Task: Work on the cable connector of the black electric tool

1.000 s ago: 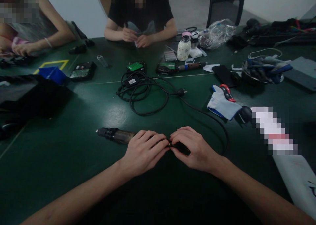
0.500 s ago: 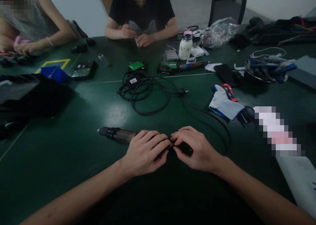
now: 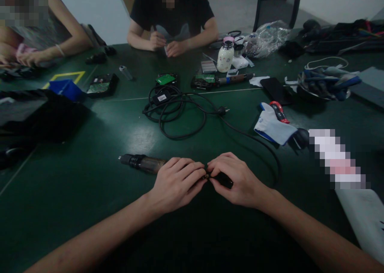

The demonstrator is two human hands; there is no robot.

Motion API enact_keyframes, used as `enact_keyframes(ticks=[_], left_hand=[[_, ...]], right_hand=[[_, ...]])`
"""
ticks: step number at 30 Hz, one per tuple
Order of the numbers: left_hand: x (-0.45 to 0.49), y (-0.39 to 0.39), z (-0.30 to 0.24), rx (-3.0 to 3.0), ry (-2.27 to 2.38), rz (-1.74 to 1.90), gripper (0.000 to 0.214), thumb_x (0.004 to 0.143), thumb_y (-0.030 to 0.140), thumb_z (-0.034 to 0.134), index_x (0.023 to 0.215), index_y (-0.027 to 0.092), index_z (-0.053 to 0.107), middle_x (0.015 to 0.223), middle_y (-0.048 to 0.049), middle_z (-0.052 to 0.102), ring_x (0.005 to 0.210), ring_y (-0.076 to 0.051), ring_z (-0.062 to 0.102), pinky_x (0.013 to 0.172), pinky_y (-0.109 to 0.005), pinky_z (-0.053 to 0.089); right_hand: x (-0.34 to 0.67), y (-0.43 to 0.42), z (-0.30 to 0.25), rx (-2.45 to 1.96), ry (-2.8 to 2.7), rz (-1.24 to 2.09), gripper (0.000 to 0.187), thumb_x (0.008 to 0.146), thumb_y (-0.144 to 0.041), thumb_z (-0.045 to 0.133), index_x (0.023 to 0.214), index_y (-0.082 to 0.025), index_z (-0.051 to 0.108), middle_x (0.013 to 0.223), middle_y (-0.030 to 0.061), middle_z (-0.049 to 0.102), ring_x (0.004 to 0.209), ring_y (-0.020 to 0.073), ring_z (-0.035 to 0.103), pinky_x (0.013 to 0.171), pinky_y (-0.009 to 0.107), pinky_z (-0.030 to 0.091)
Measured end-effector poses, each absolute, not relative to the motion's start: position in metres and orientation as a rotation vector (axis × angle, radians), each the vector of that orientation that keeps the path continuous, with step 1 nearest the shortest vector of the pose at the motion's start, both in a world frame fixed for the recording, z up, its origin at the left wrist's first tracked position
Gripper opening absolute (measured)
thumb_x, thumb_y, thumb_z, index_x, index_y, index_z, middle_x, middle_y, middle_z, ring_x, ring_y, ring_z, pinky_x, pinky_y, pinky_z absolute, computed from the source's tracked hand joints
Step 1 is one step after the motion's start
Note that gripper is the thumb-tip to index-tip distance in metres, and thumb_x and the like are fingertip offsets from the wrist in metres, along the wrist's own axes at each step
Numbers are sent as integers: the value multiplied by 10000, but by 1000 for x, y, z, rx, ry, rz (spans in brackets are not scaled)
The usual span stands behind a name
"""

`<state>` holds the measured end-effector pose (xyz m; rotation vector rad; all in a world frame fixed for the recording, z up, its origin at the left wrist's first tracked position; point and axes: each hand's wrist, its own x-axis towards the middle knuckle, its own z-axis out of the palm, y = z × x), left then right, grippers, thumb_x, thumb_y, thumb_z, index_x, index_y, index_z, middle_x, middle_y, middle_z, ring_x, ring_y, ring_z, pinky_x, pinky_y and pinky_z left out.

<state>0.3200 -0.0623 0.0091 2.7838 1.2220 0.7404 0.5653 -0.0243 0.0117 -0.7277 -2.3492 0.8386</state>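
My left hand (image 3: 175, 183) lies over the rear end of a dark electric screwdriver (image 3: 141, 163) that rests flat on the green table (image 3: 90, 193), its tip pointing left. My right hand (image 3: 237, 179) pinches a black cable plug (image 3: 223, 180) right at the screwdriver's end, fingertips of both hands meeting there. The plug's black cable (image 3: 264, 149) curves away to the right and back toward a coiled bundle (image 3: 171, 109) with a power adapter mid-table. The joint itself is mostly hidden by my fingers.
A white glove with a red-handled tool (image 3: 274, 123) lies to the right. Circuit boards (image 3: 165, 80), a second screwdriver (image 3: 234, 79), a white bottle (image 3: 225, 58) and a phone (image 3: 274, 90) sit farther back. A black bag (image 3: 39, 117) is at left. Two other people work at the far edge.
My hands have stayed together at the screwdriver's end; the fingertips shifted slightly around the plug. Nothing else on the table moved.
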Motion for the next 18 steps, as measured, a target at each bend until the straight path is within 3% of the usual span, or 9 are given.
enact_keyframes(ticks=[5, 11, 14, 18], left_hand=[[319, -62, 10, 2791, 1172, 759, 304, 934, 283, 683, 1236, 251, 701, 1260, -13, 753, 1118, -213, 698, 897, -392, 525], [321, -63, 8, 2753, 1205, 775, 173, 995, 266, 663, 1164, 232, 676, 1220, -3, 766, 1118, -198, 697, 948, -392, 495], [323, -63, 14, 2704, 1248, 686, 121, 1029, 295, 630, 1125, 227, 657, 1173, -2, 765, 1069, -195, 696, 937, -396, 476], [323, -55, 32, 2760, 1153, 442, 229, 1032, 348, 610, 1220, 218, 631, 1144, -29, 746, 1009, -215, 686, 895, -411, 474]], right_hand=[[564, -24, 11, -732, -2338, 826, 120, 936, -134, 629, 992, -233, 590, 1043, 61, 731, 1004, 249, 701, 982, 472, 492], [564, -24, 12, -722, -2342, 837, 125, 938, -134, 625, 996, -236, 584, 1030, 54, 725, 992, 246, 699, 984, 470, 486], [564, -24, 12, -726, -2345, 838, 132, 936, -128, 625, 1005, -232, 584, 1033, 52, 722, 988, 242, 698, 991, 468, 478], [565, -24, 13, -731, -2357, 851, 120, 942, -136, 629, 985, -228, 565, 1038, 51, 717, 982, 237, 692, 996, 467, 474]])
